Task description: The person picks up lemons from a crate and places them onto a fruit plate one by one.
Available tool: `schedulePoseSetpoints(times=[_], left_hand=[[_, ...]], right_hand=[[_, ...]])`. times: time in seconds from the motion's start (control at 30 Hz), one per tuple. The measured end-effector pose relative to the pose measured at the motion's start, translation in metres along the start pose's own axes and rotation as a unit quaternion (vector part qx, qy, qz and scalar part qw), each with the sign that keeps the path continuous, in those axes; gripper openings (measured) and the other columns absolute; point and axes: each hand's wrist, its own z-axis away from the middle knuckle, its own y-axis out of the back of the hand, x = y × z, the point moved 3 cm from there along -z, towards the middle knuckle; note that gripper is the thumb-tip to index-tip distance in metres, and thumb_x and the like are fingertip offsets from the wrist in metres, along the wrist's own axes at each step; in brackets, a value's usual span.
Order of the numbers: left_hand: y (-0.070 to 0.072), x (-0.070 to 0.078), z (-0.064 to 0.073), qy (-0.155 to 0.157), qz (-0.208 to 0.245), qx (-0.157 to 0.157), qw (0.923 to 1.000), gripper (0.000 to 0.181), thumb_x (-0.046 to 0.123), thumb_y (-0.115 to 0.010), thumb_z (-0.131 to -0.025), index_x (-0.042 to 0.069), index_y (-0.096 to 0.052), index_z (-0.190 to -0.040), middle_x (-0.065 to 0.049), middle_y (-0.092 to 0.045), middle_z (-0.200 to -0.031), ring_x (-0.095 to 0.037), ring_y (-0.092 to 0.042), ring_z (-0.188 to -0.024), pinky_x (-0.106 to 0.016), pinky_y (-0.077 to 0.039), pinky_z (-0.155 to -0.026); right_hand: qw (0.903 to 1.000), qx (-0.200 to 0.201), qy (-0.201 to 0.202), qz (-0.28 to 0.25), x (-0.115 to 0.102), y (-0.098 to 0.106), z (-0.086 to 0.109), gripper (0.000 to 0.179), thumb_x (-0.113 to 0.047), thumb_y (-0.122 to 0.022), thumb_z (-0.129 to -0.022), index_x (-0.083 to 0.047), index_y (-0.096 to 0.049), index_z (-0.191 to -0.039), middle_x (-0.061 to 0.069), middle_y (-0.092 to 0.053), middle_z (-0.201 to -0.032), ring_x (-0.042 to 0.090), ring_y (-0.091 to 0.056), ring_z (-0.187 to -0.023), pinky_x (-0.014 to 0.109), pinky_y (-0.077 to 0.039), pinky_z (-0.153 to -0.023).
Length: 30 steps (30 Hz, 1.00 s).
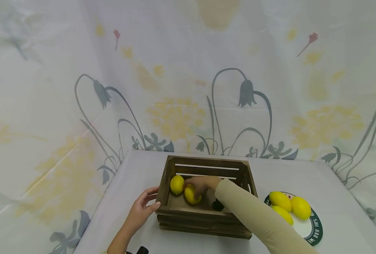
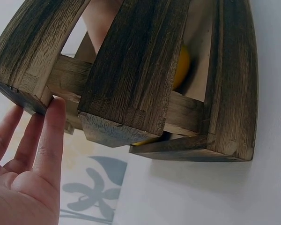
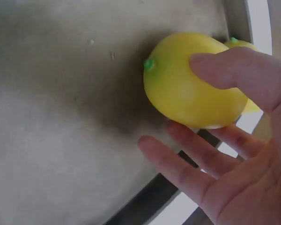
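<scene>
In the head view a brown slatted wooden crate (image 1: 204,212) stands on the white table. Inside it, my right hand (image 1: 204,184) holds a yellow lemon (image 1: 190,196) with a green tip. The right wrist view shows the thumb on top of this lemon (image 3: 187,86) and fingertips at its underside, close over the crate floor. Another lemon (image 1: 176,185) lies beside it, toward the crate's left wall. My left hand (image 1: 141,209) is at that left wall, thumb near the front corner. Its fingers (image 2: 49,140) are fairly straight and touch a slat's end in the left wrist view.
To the right of the crate sits a round plate (image 1: 316,229) with a dark green lettered rim, bearing several lemons (image 1: 301,207). My right forearm crosses the crate's front right side. A flower-patterned cloth (image 1: 181,77) hangs behind the table.
</scene>
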Motion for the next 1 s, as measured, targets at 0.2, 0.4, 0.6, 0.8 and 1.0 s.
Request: schedulePoseSetpoints(times=[0.2,0.4,0.6,0.8,1.0], left_hand=[[-0.001,-0.001,-0.001,-0.007,-0.001,-0.002,1.0,0.044,0.005,-0.064,-0.086,0.001,-0.05,-0.128,-0.014,-0.051,-0.128,-0.025,-0.05,-0.11,-0.025,-0.048,-0.084],[-0.002,0.001,-0.001,-0.012,0.001,-0.005,0.9999,0.044,0.004,-0.064,-0.086,0.0,-0.05,-0.128,-0.015,-0.05,-0.128,-0.029,-0.049,-0.112,-0.024,-0.047,-0.085],[0.0,0.002,0.001,0.0,0.01,-0.002,0.9999,0.044,0.003,-0.063,-0.086,0.0,-0.05,-0.129,-0.015,-0.05,-0.128,-0.03,-0.048,-0.113,-0.024,-0.048,-0.083],[0.0,0.0,0.001,0.007,0.002,0.002,1.0,0.044,0.003,-0.064,-0.085,0.002,-0.051,-0.128,-0.012,-0.051,-0.127,-0.024,-0.05,-0.11,-0.023,-0.047,-0.084],[-0.001,0.0,-0.001,-0.005,-0.006,0.002,1.0,0.044,0.003,-0.064,-0.086,0.002,-0.051,-0.128,-0.013,-0.051,-0.127,-0.025,-0.05,-0.11,-0.023,-0.047,-0.084]], right_hand=[[0.9979,-0.015,-0.009,-0.062,0.009,0.004,0.009,0.051,0.011,-0.074,-0.07,-0.015,-0.056,-0.11,0.001,-0.05,-0.109,0.017,-0.052,-0.08,0.032,-0.053,-0.061],[0.9953,0.021,0.029,-0.09,0.017,0.014,0.015,0.053,0.007,-0.077,-0.066,-0.019,-0.05,-0.104,0.003,-0.049,-0.102,0.019,-0.05,-0.085,0.029,-0.05,-0.063],[0.9848,0.069,0.094,-0.129,0.01,0.028,0.022,0.055,-0.002,-0.079,-0.067,-0.017,-0.046,-0.109,0.006,-0.051,-0.104,0.019,-0.05,-0.09,0.031,-0.046,-0.075],[0.9614,0.088,0.161,-0.205,-0.002,0.037,0.034,0.057,-0.004,-0.078,-0.07,-0.009,-0.042,-0.113,0.011,-0.054,-0.104,0.021,-0.056,-0.087,0.031,-0.05,-0.075],[0.9431,0.116,0.165,-0.265,-0.006,0.042,0.048,0.06,-0.002,-0.078,-0.072,-0.008,-0.039,-0.117,0.016,-0.043,-0.114,0.025,-0.059,-0.093,0.034,-0.051,-0.076]])
